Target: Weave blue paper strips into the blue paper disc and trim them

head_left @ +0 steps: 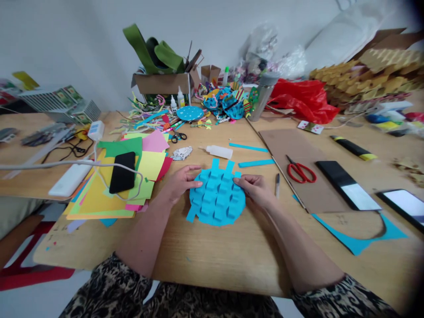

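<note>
A round blue paper piece with raised, folded strips across it is held low over the wooden table, its strip ends sticking out at the top and lower left. My left hand grips its upper left edge, thumb on top. At its upper right edge, my right hand pinches the paper between thumb and fingers. A white glue bottle lies just beyond the piece. Two loose blue strips rest to the right of the bottle.
Coloured paper sheets and a black phone lie at left. Red-handled scissors, a pen, brown cardboard and a blue paper offcut are at right. A steel bottle stands behind.
</note>
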Available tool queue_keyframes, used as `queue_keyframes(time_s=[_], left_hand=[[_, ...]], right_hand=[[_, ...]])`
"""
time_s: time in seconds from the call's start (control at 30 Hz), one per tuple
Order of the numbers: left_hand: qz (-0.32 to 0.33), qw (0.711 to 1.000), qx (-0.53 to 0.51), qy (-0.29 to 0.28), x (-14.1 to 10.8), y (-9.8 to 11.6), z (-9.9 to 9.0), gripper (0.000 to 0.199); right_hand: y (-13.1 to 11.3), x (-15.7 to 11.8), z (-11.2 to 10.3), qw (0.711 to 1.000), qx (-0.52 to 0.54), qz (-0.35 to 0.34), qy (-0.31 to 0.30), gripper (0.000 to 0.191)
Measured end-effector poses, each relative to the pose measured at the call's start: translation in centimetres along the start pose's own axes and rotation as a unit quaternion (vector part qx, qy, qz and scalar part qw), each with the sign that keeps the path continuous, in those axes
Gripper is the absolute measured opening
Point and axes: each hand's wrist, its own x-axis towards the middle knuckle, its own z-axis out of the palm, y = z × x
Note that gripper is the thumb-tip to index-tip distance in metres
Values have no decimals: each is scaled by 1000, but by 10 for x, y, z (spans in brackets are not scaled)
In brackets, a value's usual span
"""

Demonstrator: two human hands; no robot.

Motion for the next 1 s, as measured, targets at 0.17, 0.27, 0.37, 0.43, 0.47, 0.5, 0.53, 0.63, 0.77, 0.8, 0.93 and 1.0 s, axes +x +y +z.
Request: queue_keyframes(time_s=[0.17,0.27,0.37,0.43,0.47,0.5,0.53,0.63,0.77,0.8,0.93,1.0], left_hand=[[-25,999,-32,36,-3,9,3,70],[-9,999,5,48,-2,8,2,70],[16,998,50,45,-1,5,1,68],[23,997,65,37,0,4,-1,66],[24,997,69,34,0,3,-1,65],[26,997,72,31,0,2,-2,65],[30,996,75,30,1,2,-2,64],[45,996,73,29,0,2,-1,62],[55,996,63,22,-2,3,1,57],[55,996,62,22,-2,4,1,57],[31,998,36,33,-3,5,3,59],[11,999,6,31,-3,7,5,59]], right_hand=[[-4,-4,1,999,9,29,-44,45],[-6,-7,5,997,2,36,-67,43],[-5,-7,6,997,-6,37,-72,45],[-4,-6,6,996,-10,34,-76,45],[-4,-6,5,996,-12,32,-78,45],[-3,-5,5,996,-16,30,-80,45],[-3,-5,5,996,-20,27,-82,45],[-3,-5,6,996,-24,20,-85,46],[-3,-6,7,996,0,34,-85,46],[-4,-6,8,996,10,42,-84,45],[-10,-8,9,994,57,70,-54,43],[-13,-8,8,995,71,69,-22,43]])
